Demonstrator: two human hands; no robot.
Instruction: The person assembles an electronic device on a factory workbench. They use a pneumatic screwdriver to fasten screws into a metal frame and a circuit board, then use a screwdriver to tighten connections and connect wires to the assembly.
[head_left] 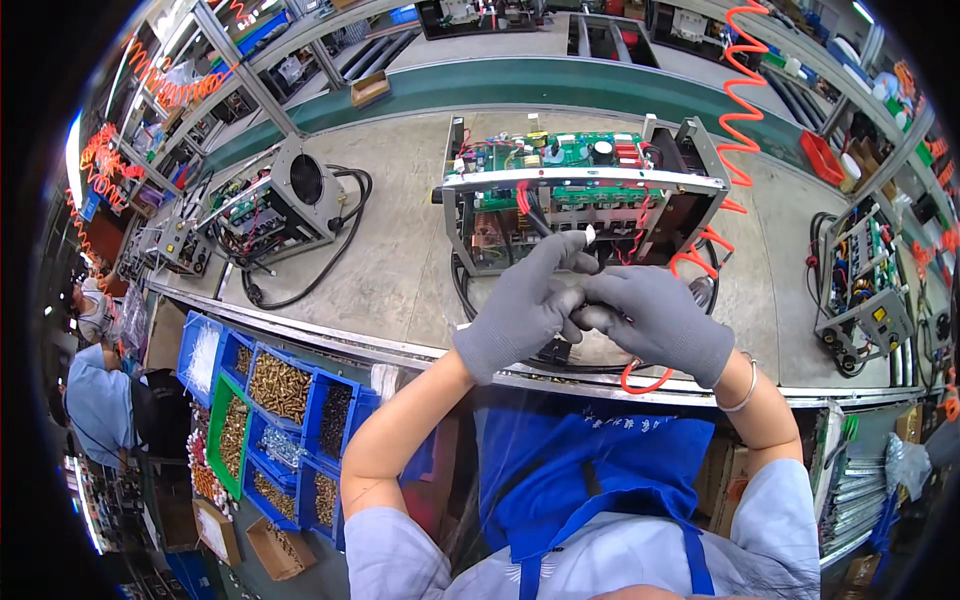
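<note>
My left hand (522, 308) and my right hand (658, 312), both in grey knit gloves, meet in front of an open metal-framed machine. Their fingertips are bent and pressed together; whatever lies between them is too small or too covered to make out. A small white spot shows at the tip of my raised left index finger. Just beyond my hands stands the machine, its green circuit board (575, 152) on top, crossed by a light metal bar (590, 178). Red and black wires (532, 205) hang inside the frame. Part of its lower front is hidden by my gloves.
Another opened machine (280, 205) with a black cable sits left on the bench (400, 215); a third (868, 290) stands right. Blue bins (318, 415) of brass fittings are below left. A coiled orange air hose (738, 110) hangs at right. Another person (100, 400) is far left.
</note>
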